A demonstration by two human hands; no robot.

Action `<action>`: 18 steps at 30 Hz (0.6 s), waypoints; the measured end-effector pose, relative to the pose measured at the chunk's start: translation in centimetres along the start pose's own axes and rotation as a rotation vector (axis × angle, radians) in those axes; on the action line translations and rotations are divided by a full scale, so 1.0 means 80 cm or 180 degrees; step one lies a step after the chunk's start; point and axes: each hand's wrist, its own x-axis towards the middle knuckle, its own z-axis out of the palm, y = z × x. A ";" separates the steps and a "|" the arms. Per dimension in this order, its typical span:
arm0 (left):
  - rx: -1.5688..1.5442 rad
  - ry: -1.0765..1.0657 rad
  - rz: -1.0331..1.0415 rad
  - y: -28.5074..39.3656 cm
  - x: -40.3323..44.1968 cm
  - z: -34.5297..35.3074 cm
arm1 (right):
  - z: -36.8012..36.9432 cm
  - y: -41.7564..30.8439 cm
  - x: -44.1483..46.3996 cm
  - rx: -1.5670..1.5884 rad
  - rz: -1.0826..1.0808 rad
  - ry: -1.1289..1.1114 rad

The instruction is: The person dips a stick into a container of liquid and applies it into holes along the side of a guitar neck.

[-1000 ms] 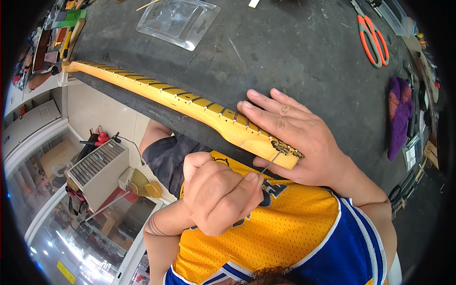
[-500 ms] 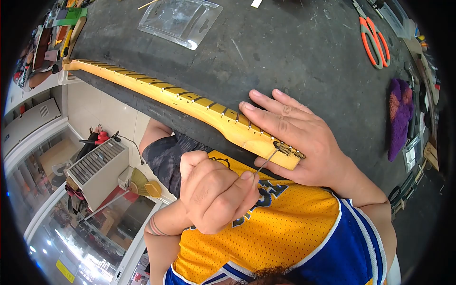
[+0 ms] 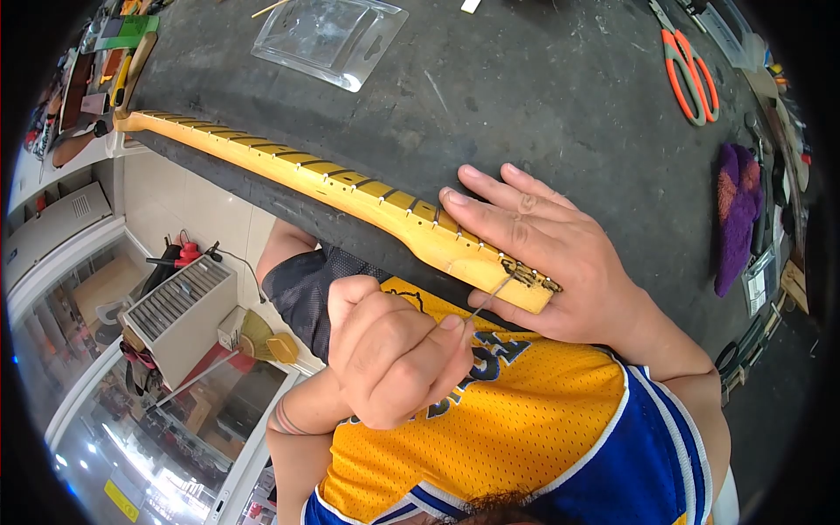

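A yellow guitar neck (image 3: 324, 182) with dark frets lies along the bench edge. Black, rough marks (image 3: 532, 276) cover part of its near end. My right hand (image 3: 560, 249) rests open over that end, fingers stretched across the fretboard and thumb along the underside. Closed in a fist, my left hand (image 3: 394, 354) pinches a thin metal rod (image 3: 490, 298). The rod's tip meets the neck beside the black marks; its other end is hidden in my fingers.
On the dark bench (image 3: 490, 96) lie a clear plastic package (image 3: 328, 39), orange-handled scissors (image 3: 687, 74) and a purple cloth (image 3: 738, 219). Several tools line the right edge. A beige slotted box (image 3: 184, 302) stands on the floor at left. Another person's arm (image 3: 74, 147) shows far left.
My left hand has shifted very slightly left with the metal rod. My right hand and the guitar neck stay where they were.
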 end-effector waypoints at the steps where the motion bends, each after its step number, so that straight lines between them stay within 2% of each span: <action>1: 0.0025 0.0041 -0.0019 -0.001 0.000 0.000 | 0.000 0.000 0.000 -0.0014 -0.0001 0.0003; 6: 0.0055 0.0374 0.0075 -0.011 -0.001 0.006 | -0.001 0.000 0.000 -0.0010 -0.0003 -0.0014; 9: 0.0063 0.0317 0.0070 -0.006 -0.002 0.002 | -0.001 0.000 0.000 0.0004 0.0002 -0.0009; 11: -0.0007 -0.0001 -0.0036 -0.001 -0.002 -0.001 | -0.001 0.000 0.000 0.0005 0.0005 -0.0008; 15: 0.0059 0.0030 -0.0057 -0.007 0.000 0.002 | 0.000 0.000 0.000 -0.0004 0.0007 -0.0003; 18: 0.0116 0.0369 0.0050 -0.013 -0.001 0.006 | 0.000 0.000 0.000 0.0002 0.0008 0.0001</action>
